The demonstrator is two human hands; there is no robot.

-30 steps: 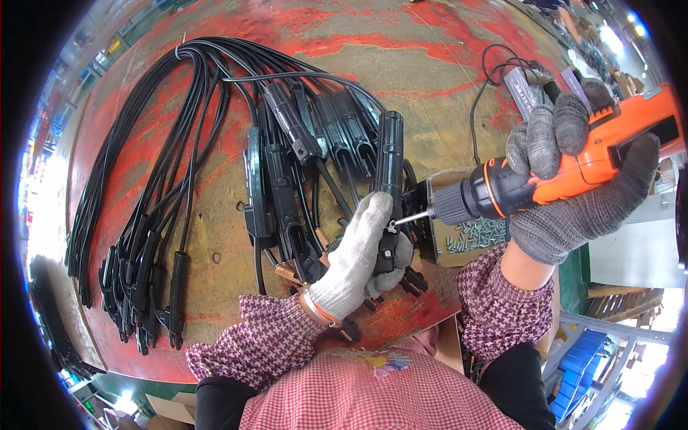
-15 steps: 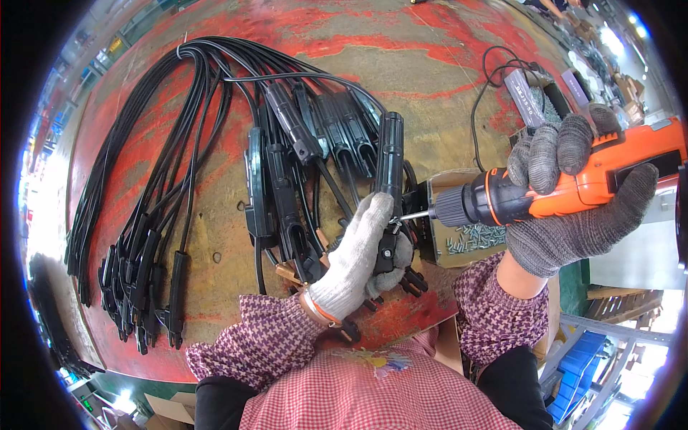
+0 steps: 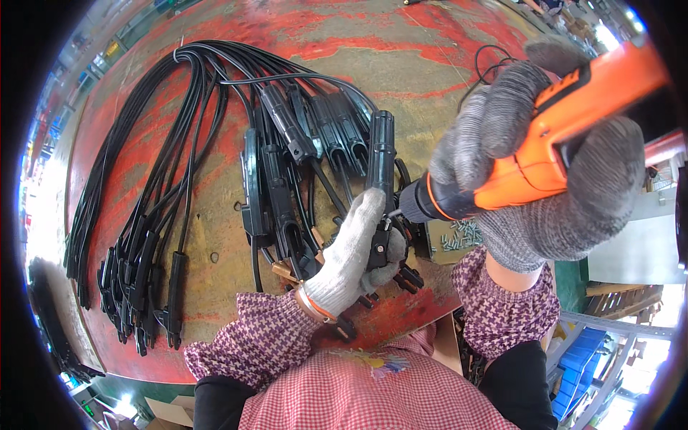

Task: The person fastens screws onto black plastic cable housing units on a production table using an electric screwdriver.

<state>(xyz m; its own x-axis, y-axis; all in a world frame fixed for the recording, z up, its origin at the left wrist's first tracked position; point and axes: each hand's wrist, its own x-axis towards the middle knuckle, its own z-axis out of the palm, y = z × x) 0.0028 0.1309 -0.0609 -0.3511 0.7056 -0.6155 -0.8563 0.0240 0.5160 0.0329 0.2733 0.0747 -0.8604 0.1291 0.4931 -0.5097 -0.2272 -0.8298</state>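
In a white glove, my left hand is closed around the lower part of a black electrode holder, whose ribbed handle points away from me. My right hand, gloved in grey, grips an orange cordless screwdriver with a black chuck. The driver's bit meets the side of the holder just beside my left thumb; the screw there is too small to make out. Left of my left hand lie more black holders with cables attached, some with copper-coloured ends.
A bundle of black cables loops across the worn red table on the left, ending in several black parts. An open box of small screws sits beneath the driver. Blue crates stand at the lower right.
The driver has tilted and come up closer to the camera, its rear end raised, while its bit stays at the holder. My left hand and the holder have shifted slightly left.
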